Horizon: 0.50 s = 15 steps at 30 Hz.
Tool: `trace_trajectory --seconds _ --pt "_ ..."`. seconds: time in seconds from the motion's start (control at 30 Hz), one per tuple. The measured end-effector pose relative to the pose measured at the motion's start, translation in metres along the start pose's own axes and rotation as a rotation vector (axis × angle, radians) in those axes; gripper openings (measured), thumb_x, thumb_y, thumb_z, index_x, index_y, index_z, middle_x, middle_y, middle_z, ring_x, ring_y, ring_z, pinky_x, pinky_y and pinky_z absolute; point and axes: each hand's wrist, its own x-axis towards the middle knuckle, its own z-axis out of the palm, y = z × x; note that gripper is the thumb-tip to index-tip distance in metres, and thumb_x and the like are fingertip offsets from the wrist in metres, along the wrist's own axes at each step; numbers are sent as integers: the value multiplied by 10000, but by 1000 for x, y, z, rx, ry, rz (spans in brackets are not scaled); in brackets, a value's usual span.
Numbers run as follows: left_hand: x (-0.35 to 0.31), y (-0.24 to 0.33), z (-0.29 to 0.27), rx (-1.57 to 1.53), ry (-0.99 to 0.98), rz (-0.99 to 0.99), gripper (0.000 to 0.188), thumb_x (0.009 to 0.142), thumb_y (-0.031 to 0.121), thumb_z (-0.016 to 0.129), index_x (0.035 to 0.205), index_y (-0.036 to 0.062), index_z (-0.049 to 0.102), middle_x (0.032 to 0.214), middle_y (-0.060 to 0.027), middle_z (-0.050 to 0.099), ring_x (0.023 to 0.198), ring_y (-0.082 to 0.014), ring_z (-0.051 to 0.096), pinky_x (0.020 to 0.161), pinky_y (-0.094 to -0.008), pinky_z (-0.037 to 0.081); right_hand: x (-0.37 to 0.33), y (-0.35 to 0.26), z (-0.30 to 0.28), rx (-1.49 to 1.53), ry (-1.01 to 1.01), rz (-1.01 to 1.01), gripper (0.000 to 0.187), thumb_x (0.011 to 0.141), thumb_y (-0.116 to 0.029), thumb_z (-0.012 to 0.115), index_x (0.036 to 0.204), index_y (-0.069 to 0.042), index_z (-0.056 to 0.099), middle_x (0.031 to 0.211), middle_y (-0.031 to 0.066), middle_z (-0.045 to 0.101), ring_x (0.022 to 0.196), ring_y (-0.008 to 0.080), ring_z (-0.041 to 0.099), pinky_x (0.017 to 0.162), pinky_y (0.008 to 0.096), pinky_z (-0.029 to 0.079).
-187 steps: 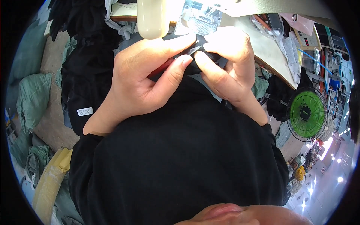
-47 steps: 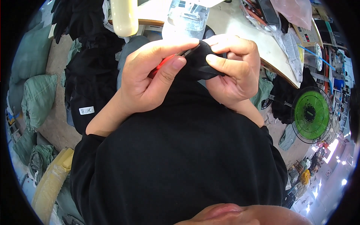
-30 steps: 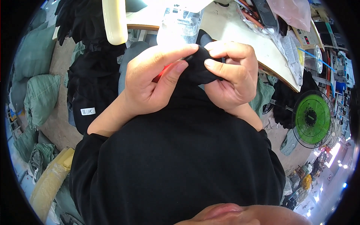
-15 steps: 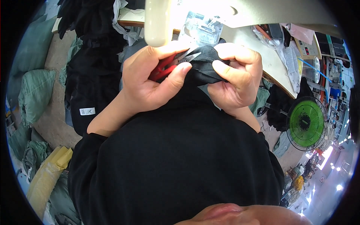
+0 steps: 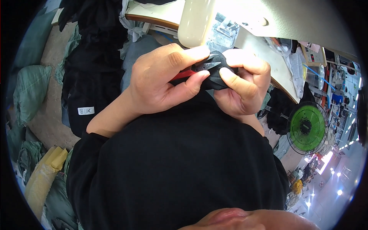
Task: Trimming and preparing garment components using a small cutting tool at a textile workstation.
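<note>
In my left hand are red-handled thread snips, their pointed metal blades lying against black fabric. The blades stand a little apart and point right, toward my other hand. My right hand pinches the folded black cloth between thumb and fingers. Both hands are raised close together in front of my chest, just below the sewing machine head. Most of the red handles are hidden in my left palm, and the cloth's lower part merges with my black shirt.
Behind my hands is a pale worktable with a metal machine plate. A green-bladed fan stands at the right. Black garments hang at the left, near green sacks and a yellow wrapped roll.
Both hands have shifted slightly right in the picture, and the blades have moved farther over the black fabric. The surroundings have shifted too, as my view turned a little.
</note>
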Motion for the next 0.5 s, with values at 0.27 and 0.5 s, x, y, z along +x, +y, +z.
trace_trajectory --seconds 0.27,0.5 --pt "-1 -2 2 -23 13 31 313 859 39 751 1153 -32 667 851 -104 679 657 -126 615 584 -222 470 0 -1 1 2 -6 -25 482 542 64 733 1005 -68 707 1088 129 562 962 293 584 776 395 494" --pt "-2 -2 1 -47 2 44 291 874 12 728 1152 -39 661 813 -87 664 619 -107 580 549 -216 432 2 -2 -2 -31 -34 -32 510 523 59 731 1012 -82 709 1084 117 564 969 295 587 782 400 489"
